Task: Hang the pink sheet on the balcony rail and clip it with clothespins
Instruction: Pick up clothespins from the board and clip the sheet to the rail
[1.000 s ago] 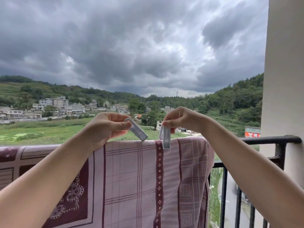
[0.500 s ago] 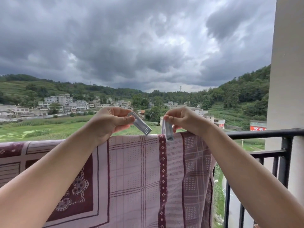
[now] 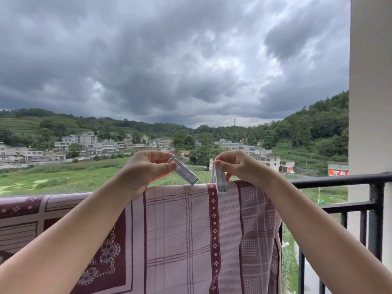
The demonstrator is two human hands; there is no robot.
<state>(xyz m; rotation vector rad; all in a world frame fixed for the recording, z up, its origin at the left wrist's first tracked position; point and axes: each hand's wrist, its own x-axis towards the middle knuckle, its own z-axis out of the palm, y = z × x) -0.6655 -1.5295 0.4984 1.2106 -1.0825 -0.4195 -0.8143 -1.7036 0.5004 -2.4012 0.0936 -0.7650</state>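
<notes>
The pink sheet point(image 3: 180, 230), checked with maroon bands, hangs draped over the black balcony rail point(image 3: 339, 179). Just above the sheet's top edge, my left hand point(image 3: 146, 168) pinches a white clothespin point(image 3: 184, 172) that tilts down to the right, its tip close to the fabric. My right hand point(image 3: 237, 166) pinches a second white clothespin point(image 3: 220, 183) that points straight down, its lower end overlapping the sheet's top edge beside the maroon band. Whether it grips the fabric I cannot tell.
The rail's bare stretch runs right to a cream wall pillar point(image 3: 370, 102). Black vertical bars point(image 3: 343, 240) stand below it. The sheet's right edge ends near the bars. Beyond lie fields, houses and a cloudy sky.
Both hands with their clothespins have shifted slightly right along the rail, and the right clothespin has come lower onto the sheet's top edge. The view has tilted upward.
</notes>
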